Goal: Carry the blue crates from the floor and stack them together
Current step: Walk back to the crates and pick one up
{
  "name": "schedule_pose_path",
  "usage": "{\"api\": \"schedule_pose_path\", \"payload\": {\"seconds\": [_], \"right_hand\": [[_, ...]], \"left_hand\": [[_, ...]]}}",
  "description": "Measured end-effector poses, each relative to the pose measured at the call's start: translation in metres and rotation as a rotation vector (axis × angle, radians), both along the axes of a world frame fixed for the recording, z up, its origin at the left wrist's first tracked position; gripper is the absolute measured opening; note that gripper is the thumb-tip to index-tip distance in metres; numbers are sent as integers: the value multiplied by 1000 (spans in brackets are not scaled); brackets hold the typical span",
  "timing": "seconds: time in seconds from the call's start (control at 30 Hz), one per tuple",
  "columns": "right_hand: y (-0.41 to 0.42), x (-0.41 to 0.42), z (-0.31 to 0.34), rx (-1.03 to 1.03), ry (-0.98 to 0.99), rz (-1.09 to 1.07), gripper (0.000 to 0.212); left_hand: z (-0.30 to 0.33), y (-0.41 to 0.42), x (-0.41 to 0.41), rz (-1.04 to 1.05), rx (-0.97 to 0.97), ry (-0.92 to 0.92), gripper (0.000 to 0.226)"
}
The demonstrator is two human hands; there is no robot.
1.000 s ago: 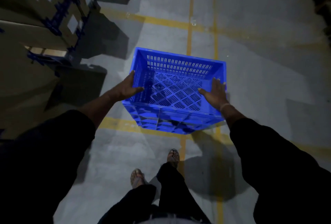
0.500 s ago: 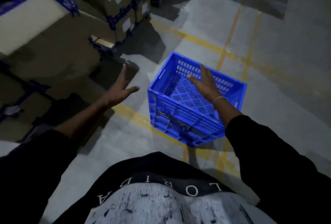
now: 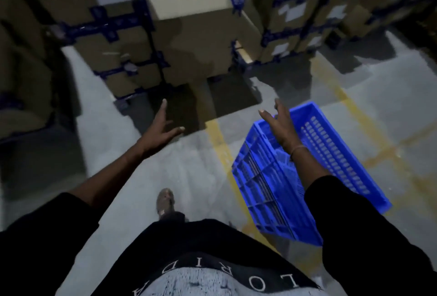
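Blue plastic crate [image 3: 269,184], rectangular, slotted lattice walls, ribbed outside, empty, on grey concrete floor [image 3: 189,168] across a yellow painted line [image 3: 218,139]. Left hand [image 3: 160,128] and right hand [image 3: 281,125] both spread, holding nothing. Taped cardboard boxes [image 3: 201,42] ahead.

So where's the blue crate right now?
In the head view the crate sits on the floor at lower right, over a yellow line, below the open right hand.
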State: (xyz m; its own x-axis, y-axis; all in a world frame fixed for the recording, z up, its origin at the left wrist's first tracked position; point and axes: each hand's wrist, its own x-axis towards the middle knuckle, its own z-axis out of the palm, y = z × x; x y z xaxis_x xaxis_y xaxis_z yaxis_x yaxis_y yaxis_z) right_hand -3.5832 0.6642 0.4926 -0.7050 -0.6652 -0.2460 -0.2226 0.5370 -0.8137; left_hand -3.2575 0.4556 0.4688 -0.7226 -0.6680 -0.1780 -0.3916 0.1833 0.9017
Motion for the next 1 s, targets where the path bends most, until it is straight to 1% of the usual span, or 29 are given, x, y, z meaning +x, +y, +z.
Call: {"api": "schedule_pose_path", "payload": {"seconds": [0.07, 0.13, 0.27, 0.43, 0.63, 0.8, 0.9, 1.0], "right_hand": [[-21, 19, 0, -5, -32, 71, 108], [-42, 40, -1, -18, -58, 152, 107], [-83, 89, -1, -36, -111, 277, 105], [-128, 167, 1, -43, -135, 408, 106], [-167, 287, 8, -25, -110, 564, 92], [-196, 401, -2, 21, -161, 660, 101], [-214, 470, -9, 28, -186, 729, 101], [-228, 539, -10, 12, -146, 811, 96]], "left_hand": [[5, 10, 32, 97, -10, -26, 102], [7, 16, 65, 171, -24, -37, 101], [10, 27, 134, 327, 7, -25, 102], [8, 38, 218, 484, 29, 2, 103], [14, 54, 335, 651, 116, -7, 101], [14, 70, 450, 752, 110, -5, 102], [9, 81, 519, 825, 105, 3, 104], [2, 93, 578, 888, 90, 29, 104]]}}
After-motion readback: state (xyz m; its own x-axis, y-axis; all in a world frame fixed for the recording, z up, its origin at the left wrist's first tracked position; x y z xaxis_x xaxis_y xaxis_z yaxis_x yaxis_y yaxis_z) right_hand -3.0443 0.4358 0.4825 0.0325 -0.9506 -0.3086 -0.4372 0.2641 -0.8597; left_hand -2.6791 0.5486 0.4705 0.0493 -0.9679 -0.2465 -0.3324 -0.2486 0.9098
